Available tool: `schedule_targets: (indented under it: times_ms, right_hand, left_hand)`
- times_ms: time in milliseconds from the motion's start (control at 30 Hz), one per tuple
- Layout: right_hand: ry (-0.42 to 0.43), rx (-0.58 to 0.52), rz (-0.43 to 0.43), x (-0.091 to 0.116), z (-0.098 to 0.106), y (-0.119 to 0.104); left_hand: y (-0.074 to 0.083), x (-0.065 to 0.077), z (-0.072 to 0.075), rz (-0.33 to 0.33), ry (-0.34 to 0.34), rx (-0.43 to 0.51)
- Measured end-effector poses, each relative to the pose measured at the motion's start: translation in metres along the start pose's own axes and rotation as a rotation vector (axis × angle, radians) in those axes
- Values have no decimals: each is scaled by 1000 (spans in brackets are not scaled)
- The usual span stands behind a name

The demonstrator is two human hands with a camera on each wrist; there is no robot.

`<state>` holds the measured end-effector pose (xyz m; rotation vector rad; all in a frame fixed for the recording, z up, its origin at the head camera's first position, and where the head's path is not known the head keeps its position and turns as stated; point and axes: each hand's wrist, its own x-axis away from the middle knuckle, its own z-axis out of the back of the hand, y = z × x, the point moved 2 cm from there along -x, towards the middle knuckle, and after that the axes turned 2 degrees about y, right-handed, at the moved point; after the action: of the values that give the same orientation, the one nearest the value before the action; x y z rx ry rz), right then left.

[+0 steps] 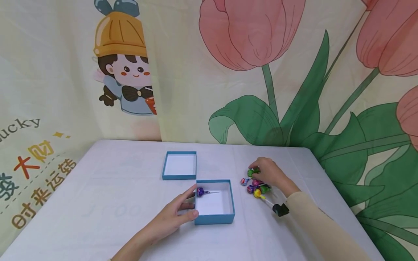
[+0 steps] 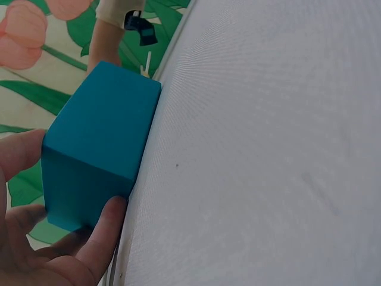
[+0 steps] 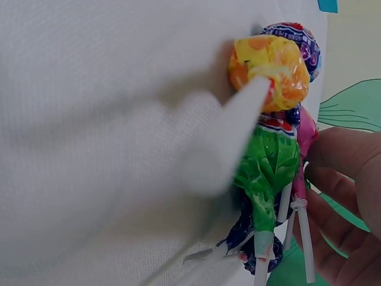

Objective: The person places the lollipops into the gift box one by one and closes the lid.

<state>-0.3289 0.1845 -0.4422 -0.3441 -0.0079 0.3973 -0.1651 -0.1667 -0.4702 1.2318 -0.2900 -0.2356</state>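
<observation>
My left hand (image 1: 171, 217) grips an open blue box (image 1: 214, 219) at its left side, thumb at the near corner and fingers along the wall. In the left wrist view, the thumb and fingers (image 2: 104, 238) press on the blue outer walls. Inside the box lies one purple-wrapped lollipop (image 1: 200, 191), its stick pointing right. To the right, my right hand (image 1: 269, 172) reaches over a pile of lollipops, fingertips round a green one (image 1: 250, 173) at the far side. An orange-yellow lollipop (image 3: 268, 68), a green lollipop (image 3: 271, 155) and a pink lollipop (image 3: 306, 134) show in the right wrist view.
The matching blue lid (image 1: 179, 177) lies open side up behind the box. A black piece (image 1: 281, 209) sits by the right sleeve, at the end of a pale stick. A white cloth covers the table (image 1: 124, 195), and a printed flower curtain (image 1: 183, 72) hangs behind it.
</observation>
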Motion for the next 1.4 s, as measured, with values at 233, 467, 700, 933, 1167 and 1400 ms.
schedule_targets:
  times_ms: [233, 467, 700, 933, 1167, 1400]
  right_hand:
    - [-8, 17, -2, -1, -1, -6]
    - [-15, 17, -3, 1, 0, -10]
    - [-17, 22, -1, 1, -1, -11]
    - [-1, 42, -3, -1, -1, -12]
    - [28, 21, 26, 2, 7, -24]
    - [51, -23, 72, 10, 19, -52]
  left_hand:
    - [3, 1, 1, -15, -8, 7]
    - [3, 1, 1, -17, -8, 10]
    - [4, 1, 1, -12, -6, 11]
    - [2, 1, 1, -8, -6, 6]
    - [3, 1, 1, -17, -9, 0]
    - [4, 1, 2, -10, -13, 8]
